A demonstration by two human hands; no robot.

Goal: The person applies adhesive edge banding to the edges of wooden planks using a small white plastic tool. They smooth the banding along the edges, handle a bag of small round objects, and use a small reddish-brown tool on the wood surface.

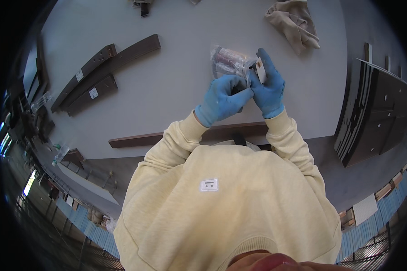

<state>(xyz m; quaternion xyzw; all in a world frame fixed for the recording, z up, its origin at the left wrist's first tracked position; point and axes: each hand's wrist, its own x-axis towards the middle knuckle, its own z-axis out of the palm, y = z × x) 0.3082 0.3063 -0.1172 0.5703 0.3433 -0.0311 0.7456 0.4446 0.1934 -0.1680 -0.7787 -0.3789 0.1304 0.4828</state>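
Together, blue-gloved left hand (pixel 222 100), right hand (pixel 268 90), both at clear plastic bag (pixel 228 63)

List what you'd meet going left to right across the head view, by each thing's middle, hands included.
Group of long dark brown boards with white labels → left blue-gloved hand → right blue-gloved hand → crumpled beige cloth → large dark brown panels at the right.
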